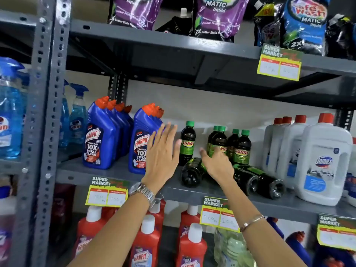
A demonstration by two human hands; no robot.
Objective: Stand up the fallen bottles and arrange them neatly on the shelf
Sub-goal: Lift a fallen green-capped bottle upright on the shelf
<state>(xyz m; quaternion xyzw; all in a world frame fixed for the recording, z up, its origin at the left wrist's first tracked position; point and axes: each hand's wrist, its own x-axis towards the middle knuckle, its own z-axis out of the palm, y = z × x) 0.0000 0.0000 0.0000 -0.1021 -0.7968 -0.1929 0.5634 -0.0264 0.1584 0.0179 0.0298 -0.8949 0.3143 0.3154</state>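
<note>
The left hand [163, 151] is spread flat with fingers apart, raised in front of the shelf [119, 173], and it holds nothing. It covers part of the nearest blue bottle [139, 139]. A metal watch [143, 191] sits on this wrist. The right hand [215, 162] reaches in with loose, open fingers over one fallen bottle [191, 171]; whether it touches that bottle cannot be told. A thin bracelet [251, 222] is on this wrist.

The fallen bottle lies on its side, its base toward the camera. Two more fallen bottles [258, 179] lie just to the right of the right arm, also with bases forward. Behind them, dark bottles with green caps stand upright: one single bottle [187, 143] between the two hands, and a group of four [231, 145] behind the right hand. All hold a dark liquid.

To the left stand blue bottles with orange caps in rows [102, 135]. To the right stand white jugs [323, 162] with red caps, close to the lying bottles. Yellow price tags [107, 192] hang on the shelf edge. Purple and blue pouches [217, 16] stand on the shelf above, and red bottles [146, 241] with white caps below.
</note>
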